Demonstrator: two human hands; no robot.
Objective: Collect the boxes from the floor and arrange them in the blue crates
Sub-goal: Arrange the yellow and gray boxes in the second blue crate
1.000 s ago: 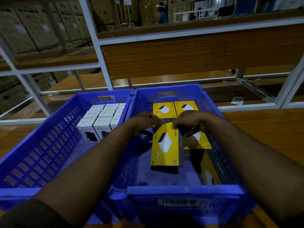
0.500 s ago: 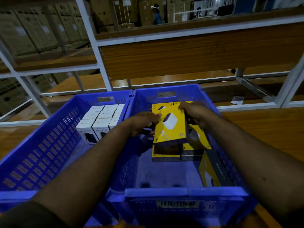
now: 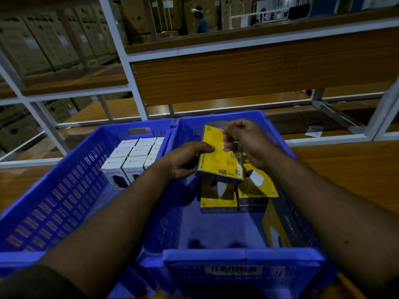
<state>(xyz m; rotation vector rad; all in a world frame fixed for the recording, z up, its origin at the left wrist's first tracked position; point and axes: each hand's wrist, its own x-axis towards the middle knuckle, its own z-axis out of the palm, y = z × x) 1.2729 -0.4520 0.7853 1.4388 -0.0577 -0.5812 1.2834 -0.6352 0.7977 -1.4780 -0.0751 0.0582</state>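
- Head view: the yellow box (image 3: 219, 155) is up above the right blue crate (image 3: 241, 258), at 12 o'clock.
- Left hand (image 3: 186, 161) and right hand (image 3: 244, 141) both pinch it.
- Best lay it flat, snug beside the stacked yellow boxes (image 3: 237, 196).
- White boxes (image 3: 131, 161) sit at 10 o'clock.

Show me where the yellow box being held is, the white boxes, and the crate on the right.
held yellow box (image 3: 218, 156): head view, on its printed yellow back face.
white boxes (image 3: 133, 157): head view, on a top in the middle of the group.
right blue crate (image 3: 244, 256): head view, on its near rim.
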